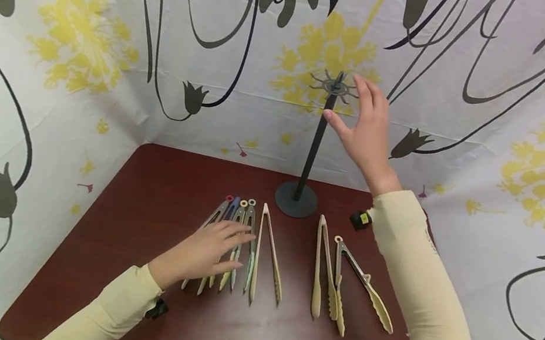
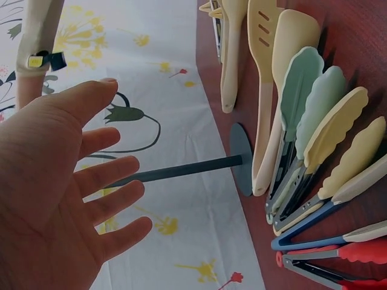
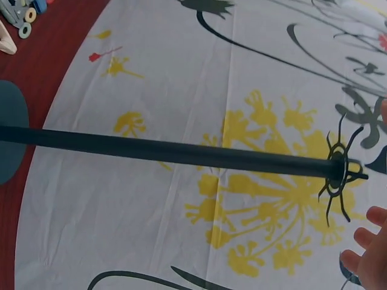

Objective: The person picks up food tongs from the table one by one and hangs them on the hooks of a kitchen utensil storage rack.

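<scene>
A dark upright stand [image 1: 315, 147] carries a ring of curved hooks [image 1: 335, 86] at its top. My right hand [image 1: 369, 132] is raised beside this ring, thumb and fingers spread; in the right wrist view its fingertips [image 3: 364, 238] are apart from the hooks. My left hand [image 1: 202, 254] hovers above a row of tongs, fingers extended and palm empty. In the left wrist view, that row holds red tongs [image 2: 363, 251], blue-handled tongs [image 2: 302, 232], yellow tongs [image 2: 338, 127] and pale green tongs [image 2: 302, 84]. Beside them lie a slotted turner [image 2: 263, 42] and a beige spatula [image 2: 296, 42].
The stand's round base [image 1: 294, 200] sits near the back edge of the dark red table [image 1: 139, 202]. Metal tongs with beige heads [image 1: 381, 312] lie spread at the right, next to more long-handled beige utensils [image 1: 318, 272]. Patterned cloth [image 1: 245, 70] surrounds the table's back and sides.
</scene>
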Demonstrator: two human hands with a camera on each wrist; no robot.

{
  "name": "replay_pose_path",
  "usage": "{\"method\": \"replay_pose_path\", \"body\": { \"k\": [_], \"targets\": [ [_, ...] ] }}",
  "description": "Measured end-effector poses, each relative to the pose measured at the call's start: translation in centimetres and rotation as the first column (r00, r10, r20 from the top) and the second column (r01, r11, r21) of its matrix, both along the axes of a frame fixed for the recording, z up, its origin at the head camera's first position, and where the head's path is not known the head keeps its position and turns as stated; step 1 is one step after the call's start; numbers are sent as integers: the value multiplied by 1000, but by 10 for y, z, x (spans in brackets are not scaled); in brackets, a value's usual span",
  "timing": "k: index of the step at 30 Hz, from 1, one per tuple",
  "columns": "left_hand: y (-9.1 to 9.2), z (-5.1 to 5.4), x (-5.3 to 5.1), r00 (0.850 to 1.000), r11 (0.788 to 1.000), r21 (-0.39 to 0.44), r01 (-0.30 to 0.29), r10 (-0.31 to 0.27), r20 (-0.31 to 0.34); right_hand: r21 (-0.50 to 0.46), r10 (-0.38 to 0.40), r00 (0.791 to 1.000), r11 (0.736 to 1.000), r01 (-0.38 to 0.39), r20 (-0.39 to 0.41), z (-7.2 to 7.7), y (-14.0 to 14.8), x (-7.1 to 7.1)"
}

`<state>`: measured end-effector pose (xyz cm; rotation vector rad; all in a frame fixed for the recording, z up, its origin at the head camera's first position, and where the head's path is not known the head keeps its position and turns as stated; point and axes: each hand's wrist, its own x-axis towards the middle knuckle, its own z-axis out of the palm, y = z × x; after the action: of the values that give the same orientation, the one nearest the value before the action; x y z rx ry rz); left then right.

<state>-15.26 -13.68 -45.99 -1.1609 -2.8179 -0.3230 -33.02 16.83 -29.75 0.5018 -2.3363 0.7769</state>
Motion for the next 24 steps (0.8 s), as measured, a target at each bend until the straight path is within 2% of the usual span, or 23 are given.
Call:
{"method": "replay_pose_path", "body": {
  "k": [4,9,14,24],
  "targets": [
    [-3,-3,4,1000,1000,4,-5,5,-13,-2,-12,996,1000,13,89,5,-2,-11],
    [-5,-5,7,1000,1000,1,-11,11,-15,-9,-12,985,1000,14,171,10,-4,-18],
    [-8,-4,10,999,1000,10,-27,27,-26,-22,-9,979,1000,14,201,13,-6,-20],
    [-15,-3,17,998,999,-5,-45,45,-32,17,-19,968,1000,16,249,15,-13,-33]
  ]
}}
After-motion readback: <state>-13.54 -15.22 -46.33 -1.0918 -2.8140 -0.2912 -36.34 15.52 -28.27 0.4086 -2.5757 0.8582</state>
